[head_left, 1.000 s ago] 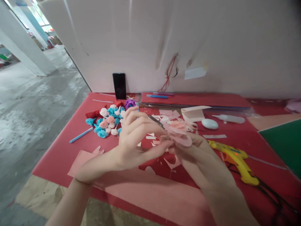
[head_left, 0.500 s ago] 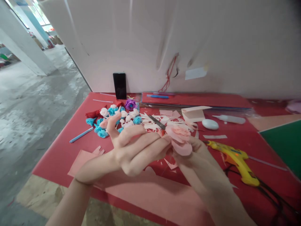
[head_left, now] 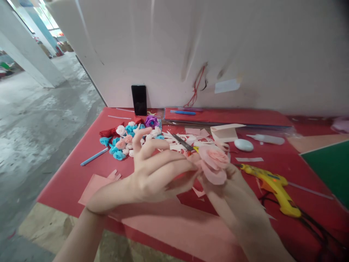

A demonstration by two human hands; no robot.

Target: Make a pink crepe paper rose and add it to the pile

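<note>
A pink paper flower (head_left: 214, 162) with layered, curling petals is held up above the red table. My right hand (head_left: 231, 196) grips it from below and behind, with the fingers partly hidden by the petals. At its left side, my left hand (head_left: 160, 171) pinches the flower's edge between thumb and fingertips, while the other fingers curl or stick up. Behind the flower lie scissors (head_left: 183, 142) with dark blades, among pale paper scraps (head_left: 177, 146). Under my wrists spreads a large pink paper sheet (head_left: 174, 225).
Left of the scraps sit several blue, white, pink, red and purple paper flowers (head_left: 119, 155). A yellow glue gun (head_left: 275, 187) with its cord lies at right. A white oval object (head_left: 243, 145) and a squeeze bottle (head_left: 267, 138) rest behind it. A phone (head_left: 139, 100) leans on the wall.
The flower has shifted slightly right and turned, showing more of its layered petals. My left fingers have opened out a little from their tighter curl, still at the flower's edge.
</note>
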